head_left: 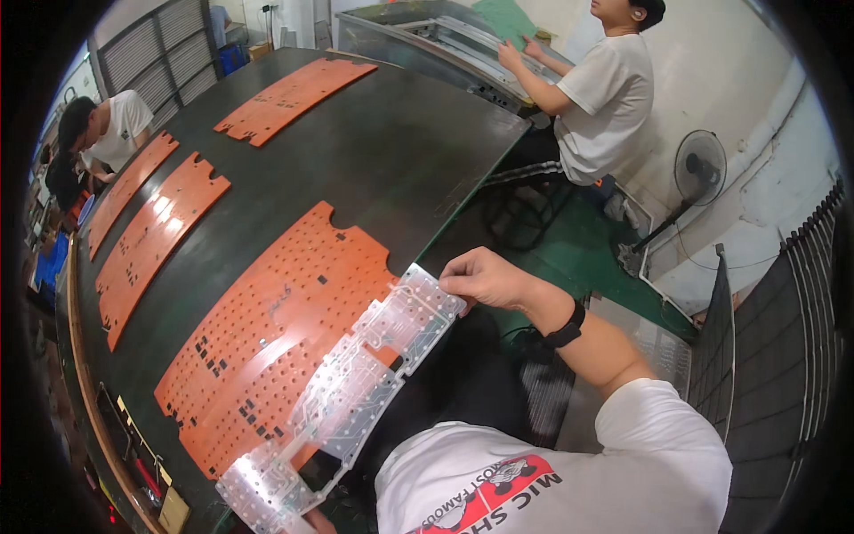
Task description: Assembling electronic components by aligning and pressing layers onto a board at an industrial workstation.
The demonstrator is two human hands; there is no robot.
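Observation:
A long clear plastic circuit film (356, 392) with pale printed traces and small holes stretches between my two hands. My right hand (485, 278) pinches its far right corner between thumb and fingers. At the near left end, my left hand (320, 521) shows only in part at the lower edge, holding the film from below; most of its fingers are hidden. That end of the film curls and shines. Partly under the film lies an orange perforated board (276, 329) with many small holes and a few dark slots, flat on the dark table (400, 160).
More orange boards lie farther off: one at the back (294, 100) and two at the left (156, 249). A person (605, 98) sits at the far right by a metal frame; another person (111, 133) bends at the far left. A standing fan (700, 169) is at right.

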